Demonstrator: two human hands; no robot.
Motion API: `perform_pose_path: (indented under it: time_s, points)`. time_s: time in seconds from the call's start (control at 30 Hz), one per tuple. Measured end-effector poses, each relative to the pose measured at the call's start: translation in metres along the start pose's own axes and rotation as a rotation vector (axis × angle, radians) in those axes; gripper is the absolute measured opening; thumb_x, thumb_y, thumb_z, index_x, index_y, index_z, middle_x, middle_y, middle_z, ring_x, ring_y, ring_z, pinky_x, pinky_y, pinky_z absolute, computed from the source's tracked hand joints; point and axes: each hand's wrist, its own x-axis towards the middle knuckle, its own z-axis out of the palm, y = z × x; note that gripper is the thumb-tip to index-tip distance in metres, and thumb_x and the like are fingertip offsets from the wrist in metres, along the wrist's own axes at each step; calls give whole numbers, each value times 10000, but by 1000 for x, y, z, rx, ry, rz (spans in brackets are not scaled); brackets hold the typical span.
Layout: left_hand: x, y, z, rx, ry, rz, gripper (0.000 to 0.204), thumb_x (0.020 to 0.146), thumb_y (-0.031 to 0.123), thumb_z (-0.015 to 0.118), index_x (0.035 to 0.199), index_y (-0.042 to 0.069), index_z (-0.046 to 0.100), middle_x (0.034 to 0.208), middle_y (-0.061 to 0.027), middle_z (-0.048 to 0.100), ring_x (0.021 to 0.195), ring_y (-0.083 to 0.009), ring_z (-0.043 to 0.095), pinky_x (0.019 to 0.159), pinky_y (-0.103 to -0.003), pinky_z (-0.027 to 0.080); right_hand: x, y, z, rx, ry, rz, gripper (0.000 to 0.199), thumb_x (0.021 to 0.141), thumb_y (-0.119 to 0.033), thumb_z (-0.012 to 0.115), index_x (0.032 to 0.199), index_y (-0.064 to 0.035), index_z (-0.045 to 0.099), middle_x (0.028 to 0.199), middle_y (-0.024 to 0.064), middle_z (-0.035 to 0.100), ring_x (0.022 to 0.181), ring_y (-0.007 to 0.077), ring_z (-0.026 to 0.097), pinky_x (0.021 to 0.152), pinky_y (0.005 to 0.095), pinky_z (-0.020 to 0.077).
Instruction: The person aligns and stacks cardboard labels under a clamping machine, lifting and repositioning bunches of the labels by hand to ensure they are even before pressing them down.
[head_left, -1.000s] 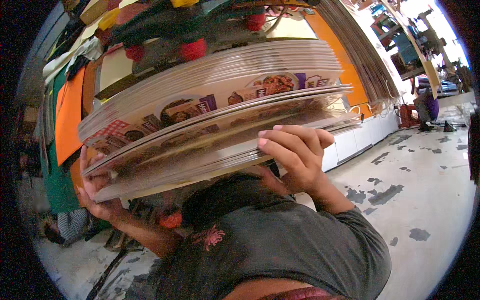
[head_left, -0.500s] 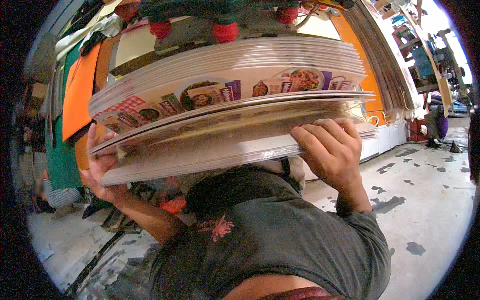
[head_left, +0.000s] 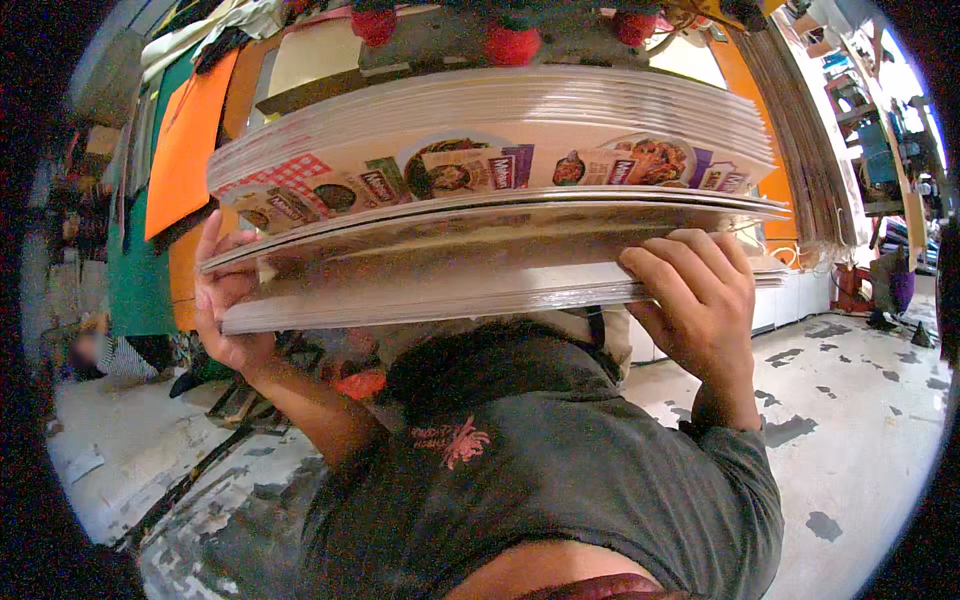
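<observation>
A thick stack of printed cardboard sheets (head_left: pixel 550 160), with food pictures on the exposed printed face, spans the view in front of my body. Its near part, a thinner bundle of pale sheets (head_left: pixel 450 312), is parted from the rest by a dark gap. My left hand (head_left: pixel 232 310) is closed around the left ends, its thumb at the near bundle and its fingers reaching up behind the sheets. With curled fingers over the top edge, my right hand (head_left: pixel 700 295) grips the near bundle at its right end; its thumb is partly hidden.
Beyond the stack is a machine with red knobs (head_left: pixel 512 45). An orange board (head_left: pixel 190 145) and a green panel (head_left: pixel 142 290) stand at left. More stacked sheets (head_left: pixel 800 140) rise at right, above a paint-worn floor (head_left: pixel 810 400). A person in striped clothing (head_left: pixel 130 358) is at far left.
The stack and both hands appear farther right in the picture, as does the background. The near bundle's left end is slightly higher. Both hands keep their hold.
</observation>
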Motion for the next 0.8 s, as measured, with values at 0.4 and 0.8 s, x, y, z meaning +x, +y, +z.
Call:
perform_pose_path:
  time_s: [0.4,0.8]
  points:
    - [-4,-12,-10,-97,-20,15,912,949,536,495,1595,-82,321,1345,-256,628,1235,-327,640,1073,-450,515,26,-26,-6,244,-160,-68,552,865,-414,776,1263,-45,670,1138,107,731,1037,287,710,860,417,567]
    - [-2,-9,-1,22,66,0,842,950,484,474,1566,-82,381,1275,-244,668,1185,-301,658,1013,-396,526,71,-34,2,408,-477,-132,535,887,-310,754,1291,9,605,1139,186,719,1069,376,699,877,484,574]
